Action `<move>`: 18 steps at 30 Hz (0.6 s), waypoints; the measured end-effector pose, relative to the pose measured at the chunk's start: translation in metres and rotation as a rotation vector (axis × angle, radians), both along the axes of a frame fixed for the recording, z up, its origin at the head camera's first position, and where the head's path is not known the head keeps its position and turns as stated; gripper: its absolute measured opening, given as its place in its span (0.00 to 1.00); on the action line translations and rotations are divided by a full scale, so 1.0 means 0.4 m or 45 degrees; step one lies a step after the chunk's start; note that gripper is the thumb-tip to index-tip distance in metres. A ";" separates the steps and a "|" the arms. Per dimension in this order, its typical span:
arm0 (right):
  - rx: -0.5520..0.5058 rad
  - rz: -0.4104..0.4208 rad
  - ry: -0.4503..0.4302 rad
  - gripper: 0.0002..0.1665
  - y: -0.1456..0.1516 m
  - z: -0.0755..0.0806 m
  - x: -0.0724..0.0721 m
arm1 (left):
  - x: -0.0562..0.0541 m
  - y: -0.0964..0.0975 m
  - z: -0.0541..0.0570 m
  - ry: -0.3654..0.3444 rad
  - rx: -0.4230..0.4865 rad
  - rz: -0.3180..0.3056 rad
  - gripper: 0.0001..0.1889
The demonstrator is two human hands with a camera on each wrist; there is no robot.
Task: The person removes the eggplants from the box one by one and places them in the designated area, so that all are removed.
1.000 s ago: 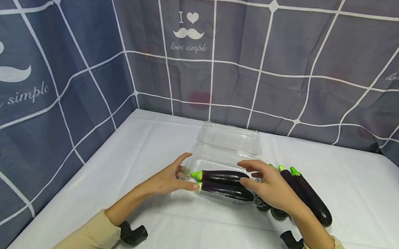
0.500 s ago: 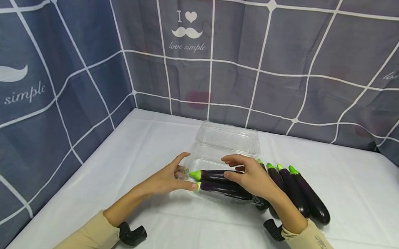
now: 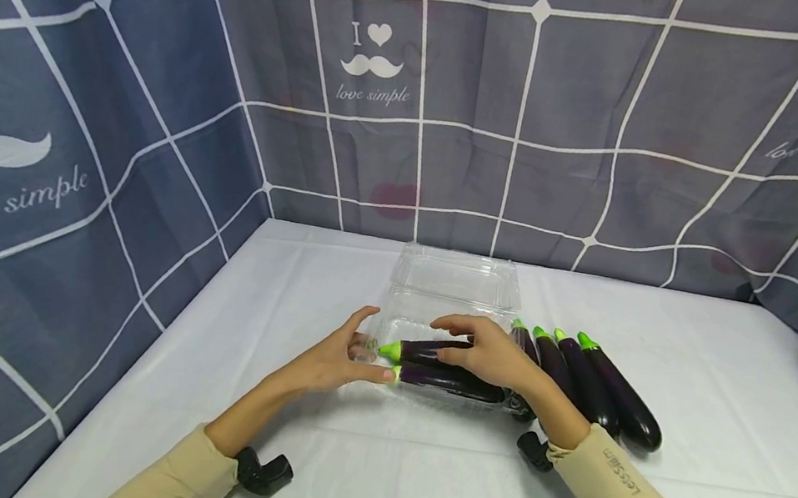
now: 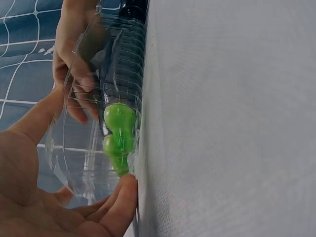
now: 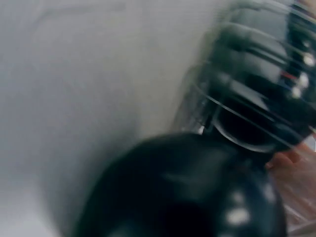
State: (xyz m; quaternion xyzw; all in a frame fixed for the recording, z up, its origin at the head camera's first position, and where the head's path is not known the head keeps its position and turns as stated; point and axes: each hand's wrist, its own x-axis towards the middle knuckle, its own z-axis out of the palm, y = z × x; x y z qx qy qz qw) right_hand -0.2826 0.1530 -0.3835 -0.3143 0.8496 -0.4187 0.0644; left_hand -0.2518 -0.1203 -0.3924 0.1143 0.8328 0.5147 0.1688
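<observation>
Two dark purple eggplants lie side by side in a clear plastic clamshell container, the rear eggplant (image 3: pixel 419 350) and the front eggplant (image 3: pixel 453 382), green stems to the left. My left hand (image 3: pixel 332 355) holds the container's left end, thumb at the front by a stem and fingers at the end wall. The left wrist view shows the stems (image 4: pixel 119 121) through the ribbed plastic (image 4: pixel 66 163). Over the rear eggplant is my right hand (image 3: pixel 498 356), thumb at its surface and extended fingers behind it, covering its right part. The right wrist view is blurred.
Several more eggplants (image 3: pixel 622 396) lie on the white tablecloth (image 3: pixel 399 476) just right of the container, close to my right forearm. The container's open lid (image 3: pixel 456 277) lies flat behind it. A grey checked curtain (image 3: pixel 465 174) borders the back and left.
My right hand has moved left along the rear eggplant, uncovering the loose eggplants at the right. My left hand stays at the container's end, and both eggplants inside look unmoved.
</observation>
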 end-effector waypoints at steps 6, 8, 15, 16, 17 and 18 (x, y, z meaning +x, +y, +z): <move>0.074 0.020 0.013 0.23 -0.005 -0.004 -0.004 | -0.001 0.000 -0.001 -0.010 0.011 0.001 0.56; 0.085 0.021 0.010 0.23 -0.006 -0.003 -0.002 | -0.002 0.000 -0.003 -0.012 0.020 -0.002 0.57; 0.090 0.089 0.004 0.22 -0.008 -0.008 -0.008 | -0.003 -0.001 -0.004 -0.014 0.024 0.000 0.57; 0.089 0.104 0.003 0.22 -0.008 -0.010 -0.010 | -0.003 -0.001 -0.003 -0.014 0.020 0.002 0.57; 0.086 0.116 -0.002 0.22 -0.009 -0.010 -0.010 | -0.003 -0.001 -0.001 -0.012 0.015 0.005 0.57; 0.085 0.126 -0.006 0.22 -0.009 -0.011 -0.010 | -0.003 -0.001 0.000 -0.012 0.013 0.008 0.57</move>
